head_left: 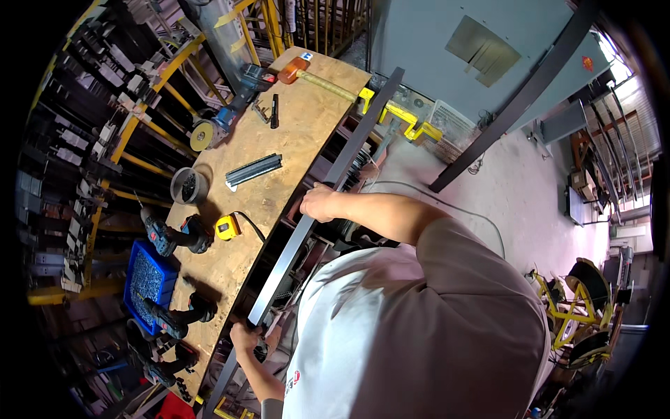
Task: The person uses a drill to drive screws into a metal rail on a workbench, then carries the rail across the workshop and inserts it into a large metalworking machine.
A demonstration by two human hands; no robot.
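Note:
A long, straight grey metal bar (286, 262) runs slantwise along the workbench's near edge, from the upper middle down to the lower left. Halfway along it, my right hand (320, 202) is closed around the bar, its fingers partly hidden. Lower down, my left hand (244, 338) grips the same bar, thumb on its edge. On the wooden benchtop (279, 188) beside them lie a yellow tape measure (227, 227) with its dark strap and several short dark metal strips (254, 169).
Cordless drills (174, 237), a blue bin of screws (149, 283), a grey bowl (189, 186), an angle grinder (216, 129) and an orange-headed mallet (293, 70) crowd the bench. Yellow brackets (412, 124) stick out past its far end. A dark beam (502, 122) slants beside a grey cabinet (433, 52).

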